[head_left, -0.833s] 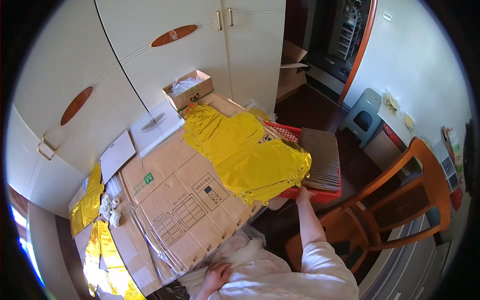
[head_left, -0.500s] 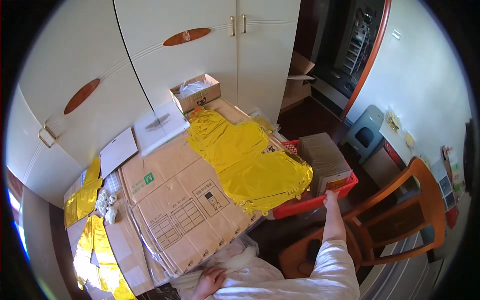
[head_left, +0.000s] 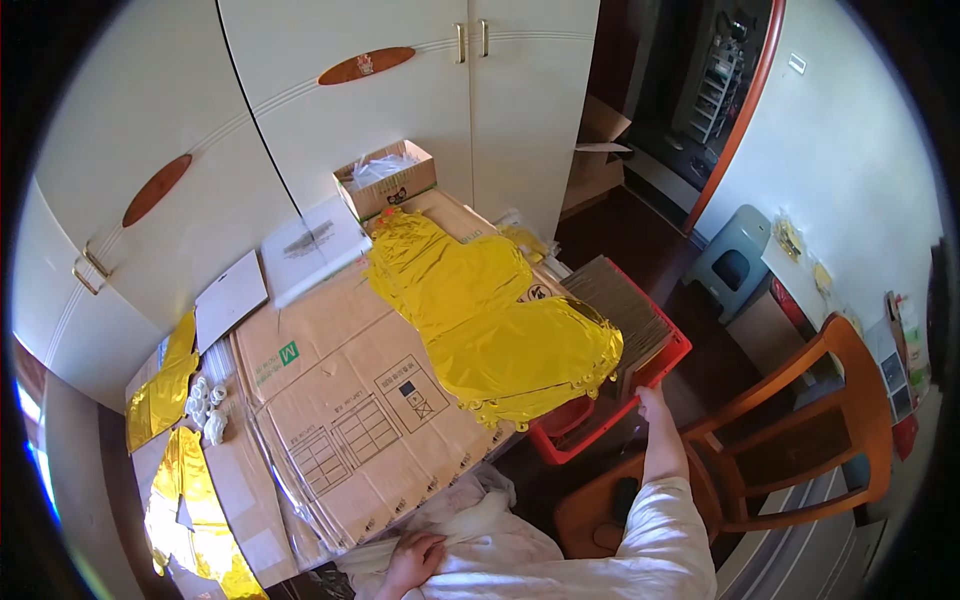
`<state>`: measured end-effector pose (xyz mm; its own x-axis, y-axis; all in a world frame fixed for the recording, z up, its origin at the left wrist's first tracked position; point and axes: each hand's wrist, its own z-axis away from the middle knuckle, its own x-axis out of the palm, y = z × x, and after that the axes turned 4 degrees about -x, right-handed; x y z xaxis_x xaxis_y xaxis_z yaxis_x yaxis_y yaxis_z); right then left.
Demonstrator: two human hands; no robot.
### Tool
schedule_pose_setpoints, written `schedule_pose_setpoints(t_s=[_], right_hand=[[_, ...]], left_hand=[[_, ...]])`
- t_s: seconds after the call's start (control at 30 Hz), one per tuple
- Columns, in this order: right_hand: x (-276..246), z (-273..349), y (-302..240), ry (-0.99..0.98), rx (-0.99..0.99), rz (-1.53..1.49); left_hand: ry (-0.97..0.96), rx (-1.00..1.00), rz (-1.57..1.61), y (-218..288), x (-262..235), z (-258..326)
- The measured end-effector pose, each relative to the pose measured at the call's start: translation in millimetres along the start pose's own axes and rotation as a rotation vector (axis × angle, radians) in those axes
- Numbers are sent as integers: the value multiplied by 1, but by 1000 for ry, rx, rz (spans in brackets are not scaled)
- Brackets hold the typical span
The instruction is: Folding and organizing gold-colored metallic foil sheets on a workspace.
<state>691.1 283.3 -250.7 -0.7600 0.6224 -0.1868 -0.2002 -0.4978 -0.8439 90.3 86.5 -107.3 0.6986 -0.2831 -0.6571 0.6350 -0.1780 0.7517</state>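
My right hand (head_left: 650,402) is closed around the near rim of a red plastic crate (head_left: 660,370), right of the table. The crate looks tilted, with its right rim raised. Inside it stands a tight stack of brown cardboard sheets (head_left: 622,305), partly hidden by gold foil. My left hand (head_left: 413,562) rests on the white cloth (head_left: 490,545) over my lap, its fingers loosely bent and holding nothing that I can see. A pile of flat gold foil balloons (head_left: 480,325) lies across the table's right side, its near end beside the crate.
A large flattened carton (head_left: 330,400) covers the table. An open box (head_left: 388,178) of clear plastic bags stands at the back. White bundles (head_left: 207,405) and more gold foil (head_left: 195,510) lie at left. A wooden chair (head_left: 790,430) stands close right; a grey stool (head_left: 735,265) is beyond.
The crate has swung and tipped in my right hand's grip. Its sheet stack has shifted left and shows its top edges. My left hand stays on my lap.
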Motion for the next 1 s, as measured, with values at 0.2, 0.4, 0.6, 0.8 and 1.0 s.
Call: schedule_pose_setpoints(t_s=[0.2,0.4,0.6,0.8,1.0], right_hand=[[-10,-23,19,-31,108,3],[15,-15,36,52,-75,-40],[43,28,69,133,-214,-22],[70,116,17,276,-741,760],[117,57,18,-141,-392,1268]], left_hand=[[36,13,6,-4,5,-1],[24,26,-36,-2,3,-4],[10,-34,-15,0,2,-3],[61,18,-26,-4,2,1],[21,59,-21,-8,1,-5]])
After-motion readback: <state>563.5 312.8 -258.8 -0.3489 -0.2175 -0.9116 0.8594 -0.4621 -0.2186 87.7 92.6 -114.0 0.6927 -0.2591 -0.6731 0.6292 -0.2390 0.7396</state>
